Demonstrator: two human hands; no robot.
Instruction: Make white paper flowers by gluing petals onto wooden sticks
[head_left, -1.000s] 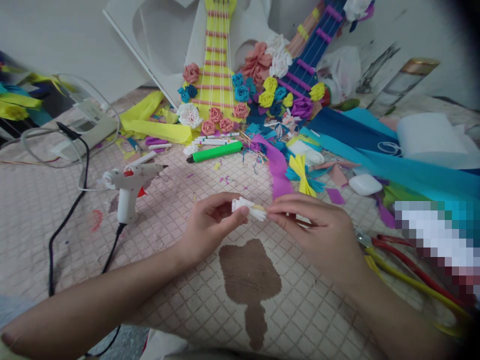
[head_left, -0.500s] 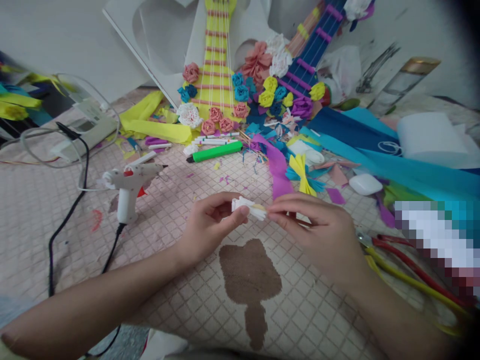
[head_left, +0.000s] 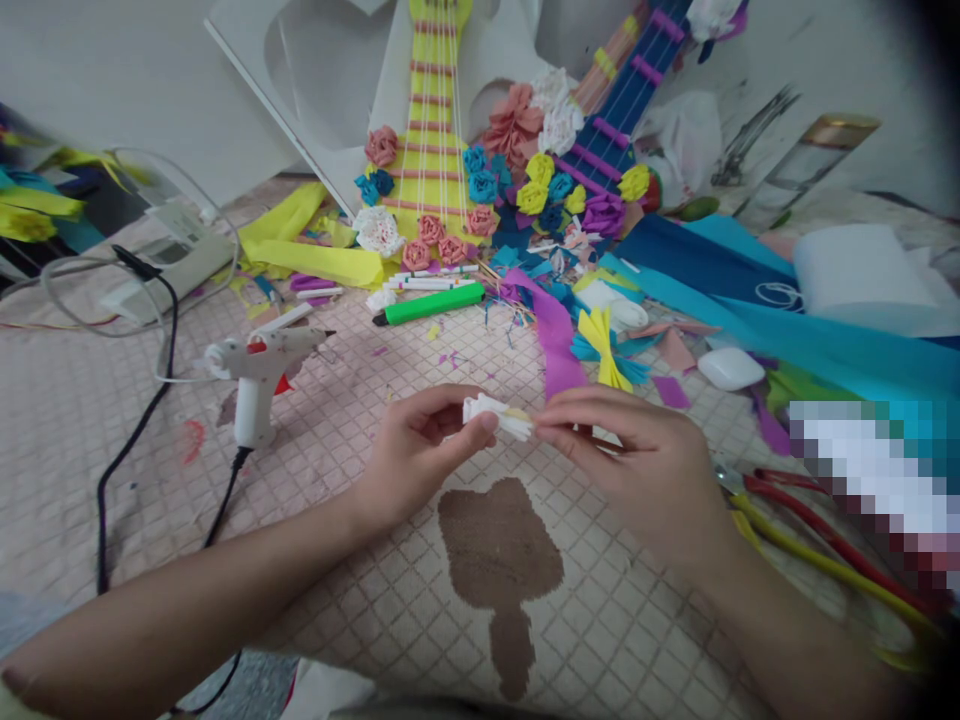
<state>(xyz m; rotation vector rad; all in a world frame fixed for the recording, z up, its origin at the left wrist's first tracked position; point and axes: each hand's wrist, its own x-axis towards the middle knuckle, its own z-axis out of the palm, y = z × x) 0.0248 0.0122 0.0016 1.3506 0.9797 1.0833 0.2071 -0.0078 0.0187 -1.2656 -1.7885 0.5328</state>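
Between the thumb and fingers of my left hand (head_left: 427, 440) is a small bundle of folded white paper (head_left: 511, 420), like a paper flower, lying roughly sideways. A pale yellowish part shows on its upper right side. My right hand (head_left: 630, 460) pinches at the bundle's right end, fingertips pressed together. Below those fingers a short piece of a thin brown stick (head_left: 606, 445) is visible; most of it is hidden by the hand. Both hands are held above the quilted cloth, just past a brown patch (head_left: 502, 545) in it.
A white glue gun (head_left: 259, 385) with a black cord stands at left. Behind lie a green marker (head_left: 435, 303), paper scraps and a purple strip (head_left: 555, 345). Yellow (head_left: 435, 150) and blue (head_left: 622, 110) flower-decked guitar shapes lean at the back. Red-and-yellow-handled pliers (head_left: 817, 540) lie right.
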